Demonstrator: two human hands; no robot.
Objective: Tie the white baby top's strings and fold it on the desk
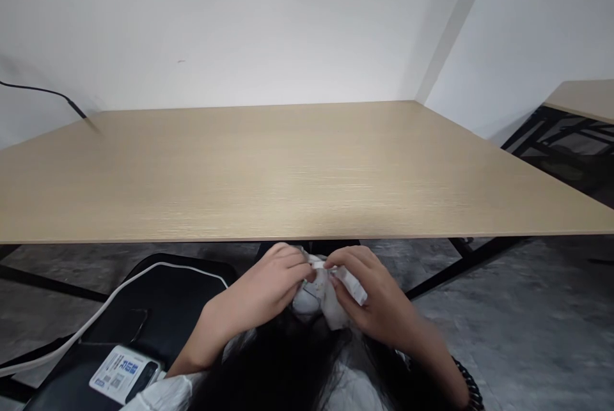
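Just below the table's front edge, both hands are close together over my lap. My left hand (273, 280) has its fingers curled and pinches the edge of a soft white crumpled thing (332, 309), thin like tissue or cloth. My right hand (371, 296) grips a folded white piece (354, 284) between thumb and fingers, and it seems joined to the crumpled part. Between the hands sits a rounded pale thing (306, 302) with a thin dark line on it. Its kind is unclear, as the fingers and dark hair cover much of this spot.
A light wooden table (288, 168) spans the view before me, with white partitions (259, 34) behind it. At left stands a black chair (158, 309) bearing a white-labelled device (122, 372) and a white cable (119, 289). A black cable (43, 89) hangs at the far left.
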